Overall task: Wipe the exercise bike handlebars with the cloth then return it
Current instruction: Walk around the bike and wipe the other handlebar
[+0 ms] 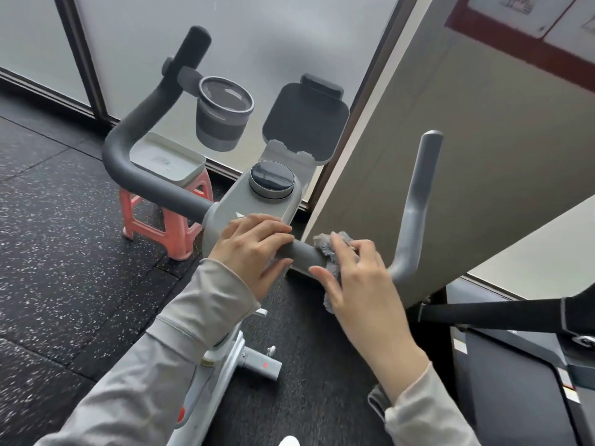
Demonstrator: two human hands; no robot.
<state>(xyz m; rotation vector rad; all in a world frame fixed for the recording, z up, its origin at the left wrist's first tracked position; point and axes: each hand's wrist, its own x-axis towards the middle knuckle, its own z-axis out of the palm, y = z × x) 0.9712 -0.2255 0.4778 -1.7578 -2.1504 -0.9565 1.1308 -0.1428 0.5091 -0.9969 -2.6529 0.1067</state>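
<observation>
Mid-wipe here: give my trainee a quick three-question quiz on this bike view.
1. True or false: the fluffy grey cloth lies under the right hand on the dark grey handlebar.
2. What does the left hand grip?
A. the cup holder
B. the bar beside the console
C. the stool
3. Fill in: the round black dial sits on the grey ____.

Key: 1 true; 2 B; 3 console.
</observation>
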